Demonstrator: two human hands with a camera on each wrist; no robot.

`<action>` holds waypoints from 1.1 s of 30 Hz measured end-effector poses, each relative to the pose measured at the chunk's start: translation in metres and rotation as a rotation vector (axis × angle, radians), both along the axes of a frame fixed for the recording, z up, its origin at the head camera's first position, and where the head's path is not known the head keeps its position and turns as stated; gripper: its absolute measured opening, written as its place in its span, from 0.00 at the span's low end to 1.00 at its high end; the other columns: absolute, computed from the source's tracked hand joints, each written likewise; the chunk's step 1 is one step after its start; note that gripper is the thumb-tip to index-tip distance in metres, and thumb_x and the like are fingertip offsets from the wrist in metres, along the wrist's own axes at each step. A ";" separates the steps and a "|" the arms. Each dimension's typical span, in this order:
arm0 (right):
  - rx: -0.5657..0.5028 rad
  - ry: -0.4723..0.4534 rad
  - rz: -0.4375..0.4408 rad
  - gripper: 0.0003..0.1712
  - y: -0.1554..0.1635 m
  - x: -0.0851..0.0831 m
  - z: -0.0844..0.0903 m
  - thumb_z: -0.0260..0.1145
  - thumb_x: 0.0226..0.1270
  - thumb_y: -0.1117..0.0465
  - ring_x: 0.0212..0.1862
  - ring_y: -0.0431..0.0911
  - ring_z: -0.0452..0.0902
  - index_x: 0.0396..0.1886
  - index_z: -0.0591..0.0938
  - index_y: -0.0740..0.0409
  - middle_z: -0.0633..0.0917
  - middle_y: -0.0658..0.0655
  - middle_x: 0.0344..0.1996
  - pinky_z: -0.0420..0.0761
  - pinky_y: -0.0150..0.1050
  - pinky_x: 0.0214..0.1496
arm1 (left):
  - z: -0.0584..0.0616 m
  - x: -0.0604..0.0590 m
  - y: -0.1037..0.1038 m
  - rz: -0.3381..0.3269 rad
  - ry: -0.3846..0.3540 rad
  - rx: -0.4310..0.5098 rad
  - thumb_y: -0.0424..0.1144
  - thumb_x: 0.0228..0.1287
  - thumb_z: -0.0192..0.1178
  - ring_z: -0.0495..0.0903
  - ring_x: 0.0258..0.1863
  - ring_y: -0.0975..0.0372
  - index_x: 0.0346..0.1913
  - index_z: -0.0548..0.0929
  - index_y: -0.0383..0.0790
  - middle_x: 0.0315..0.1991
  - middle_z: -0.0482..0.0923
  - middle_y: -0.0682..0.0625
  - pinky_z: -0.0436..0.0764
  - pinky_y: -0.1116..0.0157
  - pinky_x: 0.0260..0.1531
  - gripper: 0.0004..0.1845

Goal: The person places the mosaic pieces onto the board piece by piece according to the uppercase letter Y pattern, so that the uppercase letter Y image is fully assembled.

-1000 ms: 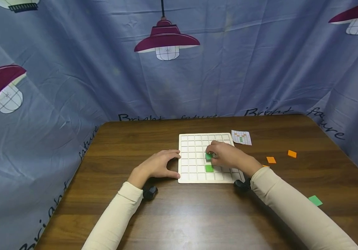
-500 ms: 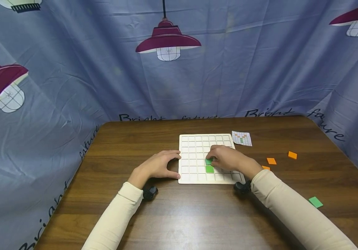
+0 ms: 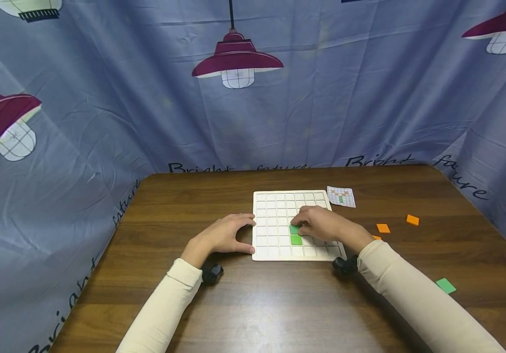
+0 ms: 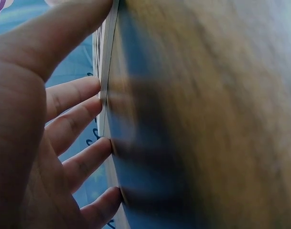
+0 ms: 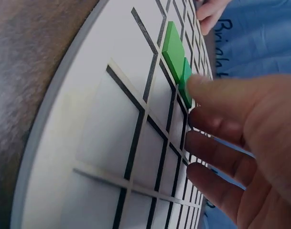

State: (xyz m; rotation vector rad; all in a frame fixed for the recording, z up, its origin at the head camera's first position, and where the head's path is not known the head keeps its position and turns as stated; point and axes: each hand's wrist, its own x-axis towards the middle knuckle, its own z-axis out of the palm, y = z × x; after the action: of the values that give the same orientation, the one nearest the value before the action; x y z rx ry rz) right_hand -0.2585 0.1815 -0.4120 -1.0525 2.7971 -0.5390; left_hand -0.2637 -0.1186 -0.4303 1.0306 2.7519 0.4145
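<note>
From the head camera, a person seated at a wooden bench (image 3: pixel 244 304) steadies a white grid board (image 3: pixel 275 206) with the left hand (image 3: pixel 222 235), fingers spread against its left edge, while the right hand (image 3: pixel 323 223) presses a green tile (image 3: pixel 294 229) into a cell directly above another green tile (image 3: pixel 296 239) already seated. The left wrist view shows straight fingertips (image 4: pixel 88 88) touching the board's rim. The right wrist view shows fingers (image 5: pixel 217 90) on the second tile; two tiles appear placed, with orange tiles (image 3: pixel 383 228) and a loose green one (image 3: pixel 445 285) waiting beside a pattern card (image 3: pixel 341 196).
</note>
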 end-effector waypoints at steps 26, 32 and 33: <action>0.103 0.241 -0.266 0.23 0.176 0.113 0.007 0.70 0.52 0.51 0.32 0.32 0.73 0.49 0.80 0.50 0.80 0.44 0.39 0.74 0.32 0.31 | -0.006 -0.001 0.008 -0.020 -0.019 0.008 0.66 0.50 0.58 0.55 0.70 0.61 0.63 0.67 0.54 0.69 0.57 0.59 0.58 0.59 0.68 0.38; 0.160 0.200 -0.378 0.24 0.203 0.140 0.002 0.70 0.49 0.45 0.43 0.47 0.79 0.47 0.80 0.46 0.81 0.47 0.42 0.78 0.43 0.39 | -0.003 0.001 0.002 0.002 -0.010 0.005 0.66 0.49 0.59 0.55 0.70 0.60 0.63 0.68 0.53 0.69 0.58 0.58 0.58 0.59 0.68 0.39; 0.167 0.197 -0.392 0.24 0.205 0.144 0.000 0.70 0.49 0.45 0.43 0.48 0.79 0.47 0.80 0.46 0.81 0.48 0.42 0.78 0.44 0.39 | -0.002 0.001 0.000 0.004 -0.009 0.009 0.65 0.49 0.59 0.55 0.70 0.60 0.63 0.68 0.52 0.69 0.58 0.57 0.58 0.59 0.68 0.38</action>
State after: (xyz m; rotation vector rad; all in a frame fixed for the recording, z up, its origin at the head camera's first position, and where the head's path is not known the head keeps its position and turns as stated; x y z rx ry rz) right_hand -0.1146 0.3868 -0.4116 -0.5531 3.1745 -0.2359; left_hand -0.2622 -0.1184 -0.4326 1.0226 2.7473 0.4310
